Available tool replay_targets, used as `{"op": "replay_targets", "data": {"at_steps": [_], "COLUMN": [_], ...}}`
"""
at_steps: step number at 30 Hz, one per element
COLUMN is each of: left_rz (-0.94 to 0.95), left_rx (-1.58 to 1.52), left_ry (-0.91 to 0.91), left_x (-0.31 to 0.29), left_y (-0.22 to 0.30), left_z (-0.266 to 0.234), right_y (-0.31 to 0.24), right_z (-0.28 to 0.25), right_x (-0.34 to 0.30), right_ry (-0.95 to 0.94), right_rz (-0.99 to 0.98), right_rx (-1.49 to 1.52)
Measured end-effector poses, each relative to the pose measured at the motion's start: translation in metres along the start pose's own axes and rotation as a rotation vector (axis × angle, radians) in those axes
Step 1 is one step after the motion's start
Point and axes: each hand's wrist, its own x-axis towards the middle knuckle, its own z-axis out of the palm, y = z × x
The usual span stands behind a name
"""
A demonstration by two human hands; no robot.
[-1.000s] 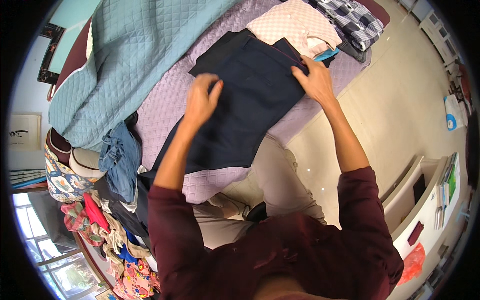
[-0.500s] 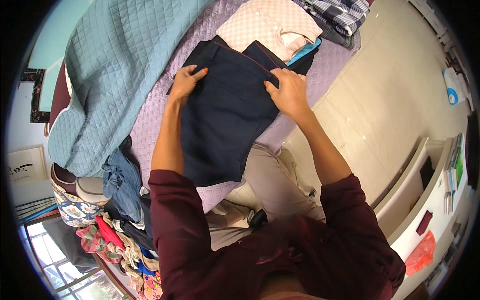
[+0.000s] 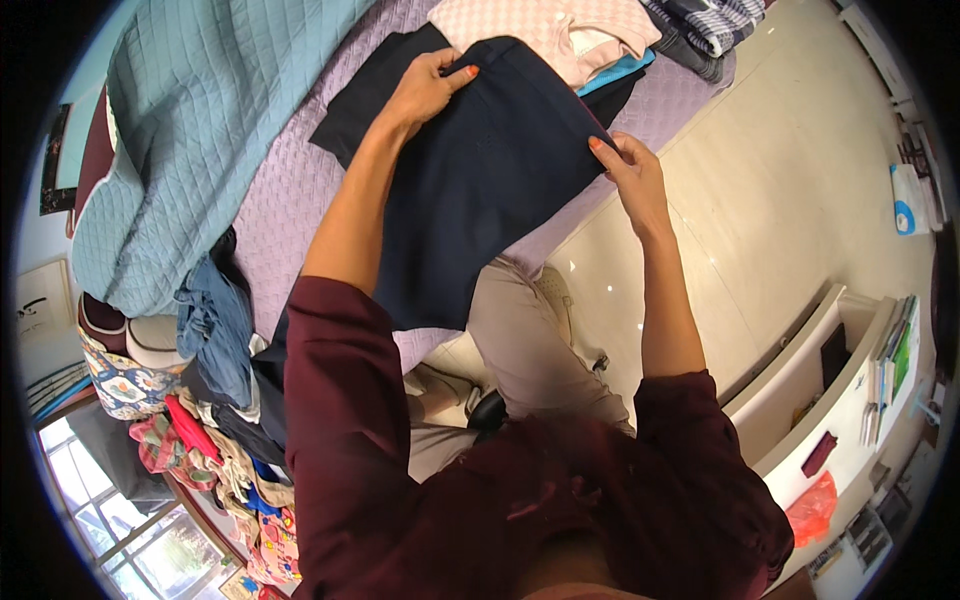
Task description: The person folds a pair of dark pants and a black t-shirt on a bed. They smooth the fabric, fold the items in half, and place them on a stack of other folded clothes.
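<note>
A pair of dark navy trousers (image 3: 490,170) is spread between my hands, with a thin reddish trim along the waist edge. My left hand (image 3: 424,92) pinches its upper left part, thumb on top of the cloth. At the right end of that edge, my right hand (image 3: 634,172) grips the corner between thumb and fingers. The legs of the trousers hang toward my lap, over the bed's edge. Black folded cloth (image 3: 370,85) lies beneath, to the left of my left hand. Just beyond the trousers rests a pink-and-cream checked garment (image 3: 545,32).
A lilac quilted cover (image 3: 275,235) dresses the bed, with a blue quilt (image 3: 190,130) heaped at left. Plaid clothing (image 3: 715,22) lies at the far right corner. Jeans (image 3: 215,325) and a jumbled clothes pile (image 3: 215,440) sit at lower left. A white drawer unit (image 3: 800,400) stands at right.
The trousers' waist has been drawn flatter, its two overlapping edges now one line. My left hand has moved up and right, my right hand to the right and slightly down. The view has shifted slightly.
</note>
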Motion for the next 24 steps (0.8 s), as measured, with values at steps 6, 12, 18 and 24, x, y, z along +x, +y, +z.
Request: {"op": "replay_targets", "data": {"at_steps": [6,12,18,24], "left_rz": [0.024,0.145,0.106,0.306], "left_rx": [0.312,0.582,0.598,0.441], "left_ry": [-0.052,0.161,0.097,0.179], "left_x": [0.003,0.003,0.0,-0.112], "left_y": [-0.005,-0.027,0.009,0.084], "left_z": [-0.009,-0.003,0.016,0.032], "right_y": [-0.003,-0.03,-0.066,-0.108], "right_z": [-0.004,0.015,0.031,0.009], "right_x": [0.004,0.044,0.082,0.039], "right_ry": [-0.071,-0.379,-0.39,-0.484], "right_rz": [0.054,0.008,0.026,-0.258], "right_rx": [0.273,0.065,-0.407,-0.253]}}
